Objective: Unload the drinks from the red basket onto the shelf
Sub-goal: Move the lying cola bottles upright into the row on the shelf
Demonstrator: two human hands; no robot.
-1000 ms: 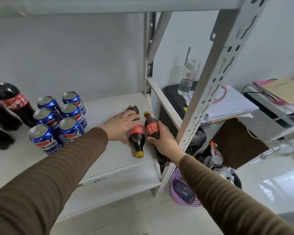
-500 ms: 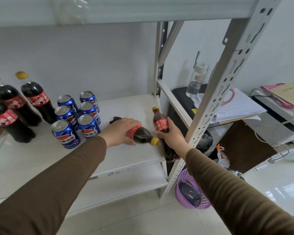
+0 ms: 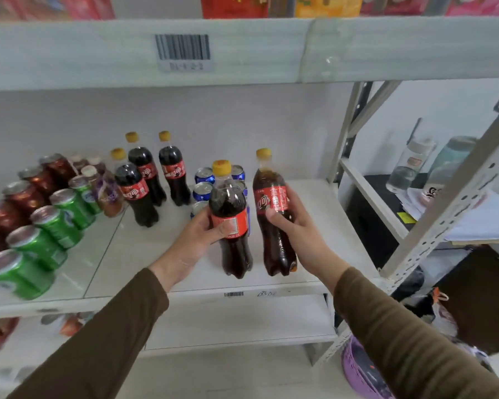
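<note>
Two cola bottles with yellow caps and red labels stand upright side by side on the white shelf (image 3: pixel 144 254). My left hand (image 3: pixel 196 240) grips the left cola bottle (image 3: pixel 231 226) round its label. My right hand (image 3: pixel 294 228) grips the right cola bottle (image 3: pixel 274 214) at its middle. Behind them stand blue cans (image 3: pixel 203 185), partly hidden by the left bottle. Three more cola bottles (image 3: pixel 153 180) stand further left. The red basket is not in view.
Green cans (image 3: pixel 52 226) and red cans (image 3: pixel 26 194) fill the shelf's left end. The upper shelf edge (image 3: pixel 182 50) carries a barcode label. A slotted metal upright (image 3: pixel 444 214) rises on the right, with a water bottle (image 3: pixel 409 165) beyond and a purple basket (image 3: pixel 363 375) on the floor.
The bottle under my left hand lay on its side before; it now stands upright beside the right bottle. The view has swung up and left, showing more cans and the upper shelf.
</note>
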